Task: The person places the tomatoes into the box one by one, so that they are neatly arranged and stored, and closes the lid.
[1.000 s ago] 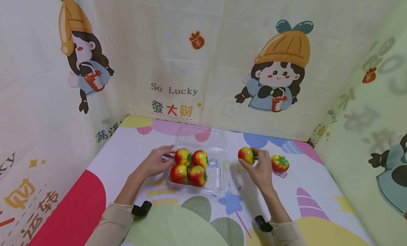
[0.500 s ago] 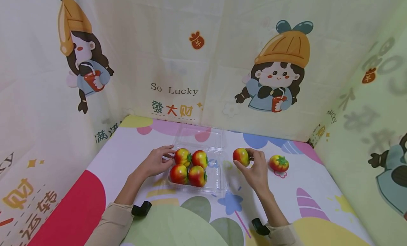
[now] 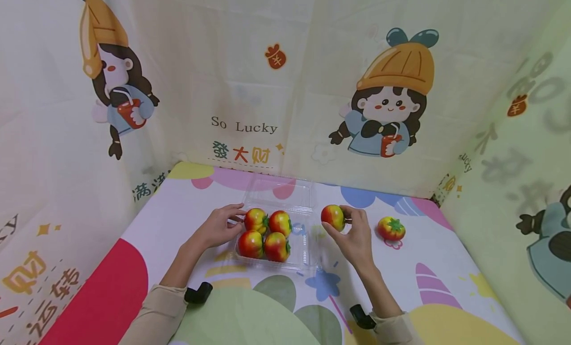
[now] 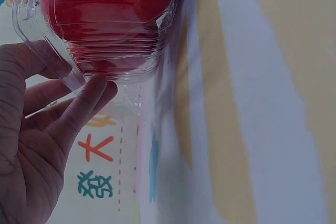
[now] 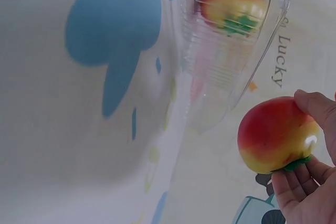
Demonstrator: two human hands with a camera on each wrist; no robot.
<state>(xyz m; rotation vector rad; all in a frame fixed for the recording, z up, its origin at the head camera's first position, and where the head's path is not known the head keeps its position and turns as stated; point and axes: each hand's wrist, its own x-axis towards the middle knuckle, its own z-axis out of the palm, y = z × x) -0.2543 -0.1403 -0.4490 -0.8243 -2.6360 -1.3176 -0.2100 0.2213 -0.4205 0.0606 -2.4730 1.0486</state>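
A clear plastic clamshell box (image 3: 300, 256) lies on the table with its lid (image 3: 299, 189) folded back. Several red-and-yellow persimmons (image 3: 277, 247) with green leafy tops fill its left part. At the box's left side, my left hand (image 3: 219, 227) holds the edge; the left wrist view shows thumb and fingers (image 4: 86, 103) at the rim. My right hand (image 3: 357, 236) pinches another persimmon (image 3: 332, 217) between thumb and fingers, raised just right of the box. In the right wrist view, this persimmon (image 5: 275, 135) has its green top toward the fingers.
One more persimmon (image 3: 391, 229) rests on the table to the right of my right hand. A colourful printed cloth (image 3: 250, 310) covers the tabletop. Printed fabric walls (image 3: 303, 97) stand at the back and both sides.
My right hand has carried its persimmon leftward, closer to the box. The left hand, the box and the persimmons in it have stayed in place.
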